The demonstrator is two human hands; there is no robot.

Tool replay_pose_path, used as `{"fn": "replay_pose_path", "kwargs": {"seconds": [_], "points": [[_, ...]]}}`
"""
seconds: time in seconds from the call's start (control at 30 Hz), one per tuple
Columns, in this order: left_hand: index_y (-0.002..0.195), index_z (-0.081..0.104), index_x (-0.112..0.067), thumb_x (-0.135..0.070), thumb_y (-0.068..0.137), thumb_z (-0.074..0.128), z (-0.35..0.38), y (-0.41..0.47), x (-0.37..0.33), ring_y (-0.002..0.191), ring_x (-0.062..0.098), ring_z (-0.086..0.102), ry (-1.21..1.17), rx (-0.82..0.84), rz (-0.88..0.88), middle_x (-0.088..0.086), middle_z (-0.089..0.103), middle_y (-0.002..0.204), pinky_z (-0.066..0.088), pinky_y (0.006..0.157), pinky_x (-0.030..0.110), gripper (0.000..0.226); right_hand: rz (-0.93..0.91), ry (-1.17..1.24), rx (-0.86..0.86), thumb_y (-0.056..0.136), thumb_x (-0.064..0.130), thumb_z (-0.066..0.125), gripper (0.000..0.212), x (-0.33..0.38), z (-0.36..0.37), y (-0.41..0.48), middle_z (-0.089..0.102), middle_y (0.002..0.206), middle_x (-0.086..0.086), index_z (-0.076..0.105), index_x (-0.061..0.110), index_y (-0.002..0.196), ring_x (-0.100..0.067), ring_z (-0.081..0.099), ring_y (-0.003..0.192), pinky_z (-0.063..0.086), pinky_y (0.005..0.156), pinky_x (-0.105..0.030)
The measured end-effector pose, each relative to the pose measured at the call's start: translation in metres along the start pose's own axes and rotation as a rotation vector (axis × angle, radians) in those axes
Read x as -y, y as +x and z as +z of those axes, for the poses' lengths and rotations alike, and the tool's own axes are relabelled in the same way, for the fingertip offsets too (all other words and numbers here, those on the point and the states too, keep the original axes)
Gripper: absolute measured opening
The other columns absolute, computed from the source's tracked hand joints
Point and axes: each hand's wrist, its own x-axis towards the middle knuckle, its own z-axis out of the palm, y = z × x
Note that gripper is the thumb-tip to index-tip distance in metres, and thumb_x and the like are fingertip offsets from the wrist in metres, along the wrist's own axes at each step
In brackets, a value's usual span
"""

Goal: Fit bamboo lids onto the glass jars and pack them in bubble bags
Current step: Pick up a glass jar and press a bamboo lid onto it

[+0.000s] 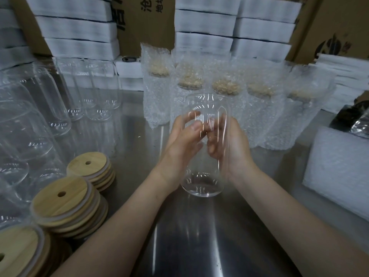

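Jar [202,182] upright, no lid, gripped mid-body from both sides: left hand [182,142] and right hand [231,150], fingers curled round the glass. Can't tell if its base touches the steel table [199,236]. Lid stacks [67,200] beside the left forearm, bare jars [60,100] beyond them. Bagged jars [225,88] in a row just behind the hands. Foam sheets [339,166] right of the right hand.

A packing workroom: stacked cartons [145,21], foam slabs [79,29], steel table [199,236].
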Motion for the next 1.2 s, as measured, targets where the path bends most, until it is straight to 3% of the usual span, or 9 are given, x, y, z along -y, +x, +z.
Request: {"fn": "replay_pose_path", "kwargs": {"seconds": [0.17, 0.23, 0.33, 0.47, 0.63, 0.8, 0.9, 1.07, 1.2], "points": [[0.118, 0.051, -0.021, -0.051, 0.077, 0.063, -0.002, 0.005, -0.001, 0.092, 0.022, 0.064, -0.006, -0.141, 0.085, 0.01, 0.063, 0.113, 0.051, 0.079, 0.042, 0.052, 0.159, 0.155, 0.192, 0.103, 0.052, 0.027, 0.065, 0.0, 0.005, -0.003, 0.07, 0.093, -0.018, 0.069, 0.003, 0.107, -0.029, 0.065, 0.074, 0.054, 0.07, -0.037], [0.117, 0.056, -0.027, -0.046, 0.085, 0.057, -0.004, 0.006, -0.002, 0.094, 0.022, 0.067, 0.072, -0.177, 0.125, 0.006, 0.066, 0.113, 0.053, 0.08, 0.041, 0.037, 0.211, 0.174, 0.198, 0.101, 0.058, 0.025, 0.07, 0.0, 0.004, -0.003, 0.07, 0.099, -0.019, 0.063, 0.003, 0.122, -0.032, 0.066, 0.077, 0.056, 0.067, -0.039], [0.124, 0.061, -0.024, -0.045, 0.091, 0.056, -0.004, 0.006, -0.004, 0.106, 0.023, 0.069, 0.146, -0.184, 0.161, 0.004, 0.07, 0.116, 0.055, 0.091, 0.04, 0.039, 0.165, 0.233, 0.165, 0.101, 0.057, 0.024, 0.066, 0.001, 0.005, -0.005, 0.07, 0.08, -0.015, 0.061, 0.005, 0.117, -0.024, 0.065, 0.058, 0.055, 0.054, -0.032], [0.13, 0.054, -0.028, -0.053, 0.082, 0.044, 0.006, 0.001, -0.006, 0.094, 0.009, 0.07, 0.142, -0.095, 0.098, -0.005, 0.071, 0.111, 0.057, 0.077, 0.024, 0.056, -0.074, 0.132, 0.06, 0.105, 0.048, 0.02, 0.054, -0.001, 0.007, -0.005, 0.066, 0.072, -0.01, 0.061, 0.014, 0.102, -0.022, 0.061, 0.054, 0.05, 0.053, -0.031], [0.102, 0.056, -0.034, -0.07, 0.084, 0.044, 0.018, -0.006, -0.011, 0.083, -0.003, 0.069, 0.255, -0.118, 0.095, -0.029, 0.07, 0.086, 0.055, 0.07, 0.015, 0.042, -0.19, -0.003, -0.06, 0.104, 0.047, 0.02, 0.052, -0.007, 0.01, -0.004, 0.069, 0.068, -0.007, 0.061, 0.016, 0.106, -0.021, 0.064, 0.053, 0.051, 0.053, -0.032], [0.088, 0.057, -0.028, -0.081, 0.074, 0.031, 0.026, -0.008, -0.002, 0.09, 0.012, 0.069, 0.367, -0.337, 0.141, -0.006, 0.072, 0.09, 0.054, 0.084, 0.039, 0.061, -0.372, -0.165, -0.181, 0.08, 0.067, 0.024, 0.057, -0.016, 0.012, -0.006, 0.07, 0.075, -0.004, 0.06, 0.029, 0.104, -0.019, 0.069, 0.062, 0.056, 0.066, -0.04], [0.084, 0.052, -0.033, -0.08, 0.083, 0.019, 0.033, -0.013, 0.0, 0.09, 0.017, 0.067, 0.398, -0.415, 0.188, -0.001, 0.068, 0.092, 0.053, 0.082, 0.034, 0.058, -0.492, -0.308, -0.239, 0.08, 0.066, 0.019, 0.049, -0.016, 0.012, -0.01, 0.068, 0.083, 0.0, 0.054, 0.039, 0.101, -0.014, 0.068, 0.069, 0.057, 0.076, -0.045], [0.097, 0.048, -0.04, -0.068, 0.077, 0.021, 0.046, -0.019, 0.003, 0.099, -0.006, 0.056, 0.373, -0.436, 0.207, -0.019, 0.057, 0.1, 0.043, 0.088, 0.017, 0.044, -0.664, -0.453, -0.277, 0.091, 0.057, 0.016, 0.046, -0.019, 0.013, -0.014, 0.066, 0.101, 0.002, 0.048, 0.032, 0.113, -0.012, 0.065, 0.085, 0.051, 0.078, -0.027], [0.12, 0.046, -0.031, -0.067, 0.081, 0.024, 0.046, -0.02, 0.007, 0.106, -0.009, 0.053, 0.344, -0.443, 0.213, -0.02, 0.054, 0.109, 0.042, 0.086, 0.008, 0.057, -0.634, -0.373, -0.193, 0.088, 0.061, 0.021, 0.039, -0.02, 0.012, -0.013, 0.064, 0.107, -0.003, 0.046, 0.039, 0.107, -0.016, 0.065, 0.09, 0.047, 0.074, -0.019]]}}
